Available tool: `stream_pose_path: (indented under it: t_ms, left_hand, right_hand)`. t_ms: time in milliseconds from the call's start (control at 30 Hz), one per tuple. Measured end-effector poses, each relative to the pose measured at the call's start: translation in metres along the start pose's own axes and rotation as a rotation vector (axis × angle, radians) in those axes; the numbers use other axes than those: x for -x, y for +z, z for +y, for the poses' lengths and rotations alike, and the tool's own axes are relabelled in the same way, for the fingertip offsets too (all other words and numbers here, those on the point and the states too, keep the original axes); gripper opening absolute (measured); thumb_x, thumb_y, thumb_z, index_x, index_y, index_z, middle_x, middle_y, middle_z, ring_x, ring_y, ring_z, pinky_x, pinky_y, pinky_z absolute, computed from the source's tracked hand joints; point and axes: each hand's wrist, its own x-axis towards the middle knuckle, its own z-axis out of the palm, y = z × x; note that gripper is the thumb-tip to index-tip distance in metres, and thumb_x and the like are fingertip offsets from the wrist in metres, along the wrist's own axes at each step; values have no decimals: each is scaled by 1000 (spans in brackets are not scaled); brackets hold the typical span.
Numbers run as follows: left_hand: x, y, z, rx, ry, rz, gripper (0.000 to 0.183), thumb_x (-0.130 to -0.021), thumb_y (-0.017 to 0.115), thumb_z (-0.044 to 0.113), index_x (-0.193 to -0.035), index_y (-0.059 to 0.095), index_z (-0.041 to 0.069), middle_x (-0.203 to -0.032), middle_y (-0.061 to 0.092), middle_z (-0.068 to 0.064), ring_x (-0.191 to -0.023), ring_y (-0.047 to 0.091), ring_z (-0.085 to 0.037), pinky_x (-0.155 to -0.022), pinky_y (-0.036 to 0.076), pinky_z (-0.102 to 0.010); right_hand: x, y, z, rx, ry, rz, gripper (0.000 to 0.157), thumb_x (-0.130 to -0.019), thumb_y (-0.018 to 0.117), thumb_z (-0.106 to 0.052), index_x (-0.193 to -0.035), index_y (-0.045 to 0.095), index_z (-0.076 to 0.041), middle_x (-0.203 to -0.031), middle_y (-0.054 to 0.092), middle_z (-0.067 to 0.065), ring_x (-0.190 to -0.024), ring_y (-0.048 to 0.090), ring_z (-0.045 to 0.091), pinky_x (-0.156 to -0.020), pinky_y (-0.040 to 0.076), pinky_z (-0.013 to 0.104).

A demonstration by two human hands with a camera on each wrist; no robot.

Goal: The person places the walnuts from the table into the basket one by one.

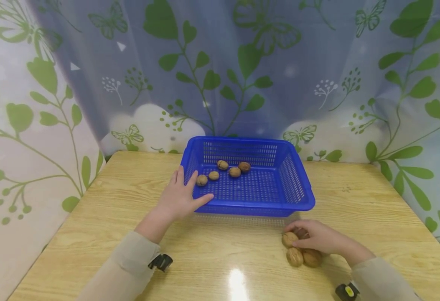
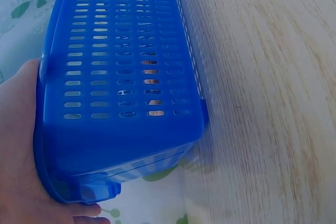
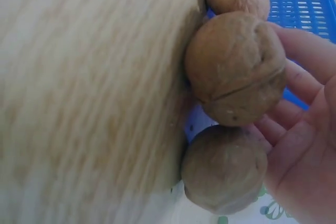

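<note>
A blue plastic basket [image 1: 238, 205] stands on the table, with several walnuts [image 1: 235, 172] lying in its left and back part. My left hand [image 1: 178, 196] rests on the basket's left front corner, its fingers spread and fairly straight along the rim; the left wrist view shows it against the basket [image 2: 121, 135] rim. In front of the basket's right corner, my right hand [image 1: 323, 237] curls its fingers and thumb about a walnut [image 1: 289, 239]. Two more walnuts [image 1: 294, 257] sit just below that hand on the table. Walnuts [image 3: 236, 69] partly hide the right fingers in the right wrist view.
The wooden table [image 1: 212, 255] carries the basket and the loose walnuts. A leaf-and-butterfly patterned cloth [image 1: 220, 96] hangs behind the table's back edge and along both sides. Small dark devices [image 1: 161, 262] are strapped at the wrists.
</note>
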Motion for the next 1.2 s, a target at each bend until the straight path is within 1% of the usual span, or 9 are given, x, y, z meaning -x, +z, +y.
stream_pose_path:
  t_ms: [300, 533, 667, 800, 900, 1033, 1100, 1133, 1200]
  left_hand:
    - [0, 0, 0, -1, 2, 4, 93, -85, 36, 73, -149, 20, 8, -149, 1, -32, -137, 4, -46, -104, 24, -56]
    - [-1, 1, 0, -1, -4, 1, 94, -84, 35, 75, -149, 19, 9, -150, -1, -31, -137, 3, -45, -105, 22, -56]
    - [-1, 1, -1, 0, -1, 4, 95, -83, 35, 75, -149, 19, 9, -150, 0, -31, -137, 3, -45, -105, 23, -56]
    - [0, 1, -1, 4, -4, 5, 94, -84, 36, 74, -149, 20, 8, -149, 0, -31, -137, 3, -45, -105, 22, -56]
    - [0, 1, -1, 4, -3, 5, 95, -84, 36, 74, -149, 20, 8, -149, 0, -32, -137, 3, -46, -105, 22, -56]
    - [0, 1, -1, -1, 1, 2, 95, -84, 35, 74, -149, 19, 8, -149, 0, -31, -137, 3, -46, -105, 22, -57]
    - [0, 1, 0, -2, 3, 1, 95, -84, 35, 74, -149, 19, 7, -149, 0, -32, -137, 3, -46, -105, 22, -57]
    - [0, 1, 0, -2, 2, 2, 95, -84, 35, 74, -149, 19, 7, -149, 0, -32, -137, 3, -46, -105, 21, -57]
    - [1, 1, 0, 0, 1, 3, 94, -84, 35, 74, -149, 20, 7, -149, 0, -32, -137, 3, -46, -105, 21, -56]
  right_hand:
    - [8, -4, -2, -59, 7, 67, 36, -90, 63, -23, -119, 57, -3, -116, 59, 12, -96, 61, 20, -77, 50, 28]
    - [18, -6, -8, -100, -58, 109, 39, -91, 62, -20, -121, 55, 3, -117, 58, 15, -95, 59, 11, -77, 51, 29]
    - [24, -7, -12, -122, -65, 133, 38, -91, 62, -17, -121, 54, 4, -115, 59, 13, -94, 59, 8, -77, 50, 28]
    - [29, -9, -18, -150, -60, 135, 38, -91, 61, -16, -122, 53, 4, -116, 59, 12, -96, 58, 8, -78, 50, 28]
    - [34, -13, -24, -179, -68, 135, 37, -92, 60, -13, -124, 52, 4, -118, 58, 9, -98, 58, 8, -78, 50, 28]
    - [38, -20, -30, -208, -103, 152, 36, -92, 58, -8, -124, 51, 6, -119, 57, -6, -98, 57, 7, -76, 51, 29]
    - [39, -24, -33, -218, -113, 164, 35, -93, 57, -6, -125, 50, 7, -120, 56, -11, -99, 57, 7, -76, 52, 29]
    - [39, -26, -35, -216, -111, 172, 35, -93, 57, -6, -125, 50, 7, -120, 55, -11, -99, 57, 7, -76, 51, 29]
    - [40, -31, -39, -213, -89, 190, 36, -93, 56, -7, -126, 49, 6, -122, 54, -7, -99, 56, 6, -76, 51, 29]
